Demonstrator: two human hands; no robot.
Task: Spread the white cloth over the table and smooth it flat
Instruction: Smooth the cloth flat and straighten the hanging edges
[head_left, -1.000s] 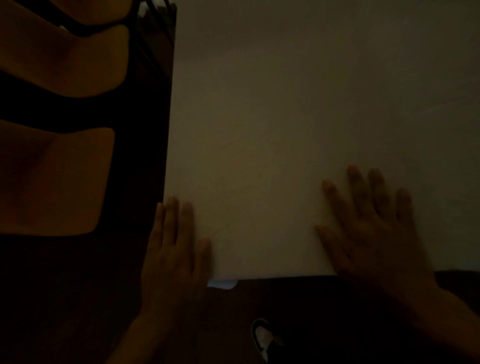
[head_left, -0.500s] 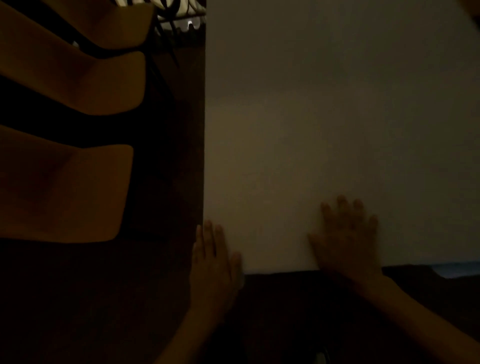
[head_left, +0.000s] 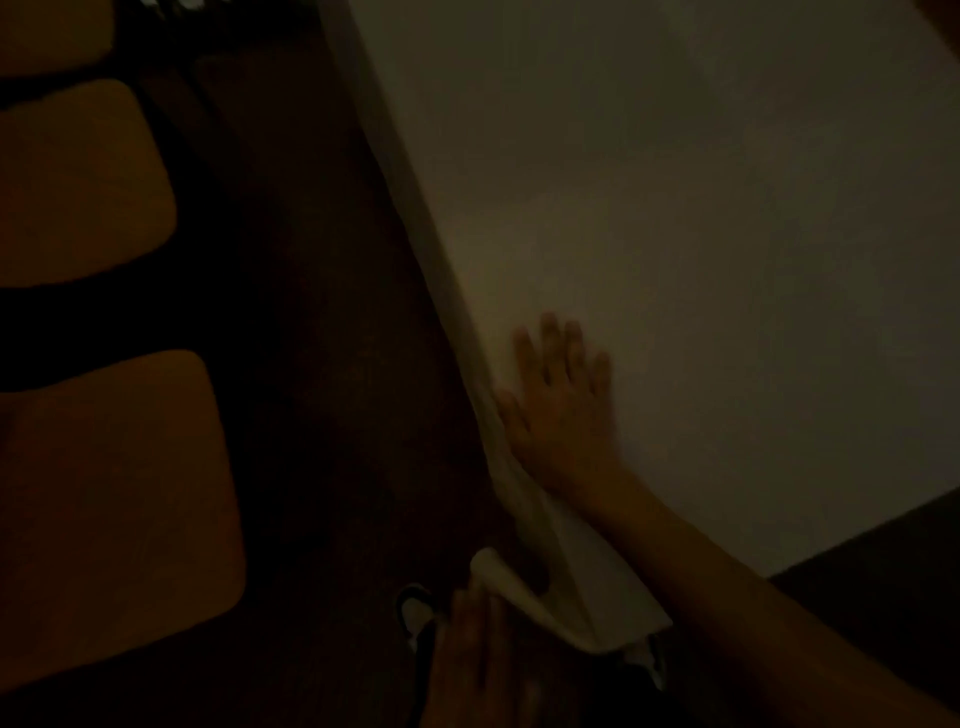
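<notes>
The scene is dim, and the white cloth (head_left: 701, 218) is seen laid across the table, filling the view from twelve o'clock round to four. Near the centre, the right hand (head_left: 561, 410) is pressed flat on the cloth, palm down and fingers splayed, gripping nothing; it is placed just inside the table's left edge, most likely to pin the fabric so that it cannot slide while the corner is adjusted. Down at six o'clock, the hanging corner of the cloth (head_left: 571, 592) is pulled out away from the table edge and held by the left hand (head_left: 478, 649), whose fingers appear closed on the fabric's tip, though blur and darkness leave the exact grip uncertain. The overhang is drawn taut between the two hands, presumably so that slack along the side can be tugged out. No clear wrinkles can be made out on top in this light. At nine o'clock, well apart from the table, two orange chair seats (head_left: 104, 493) are seen. A shoe (head_left: 413, 613) is glimpsed just beside the left hand.
</notes>
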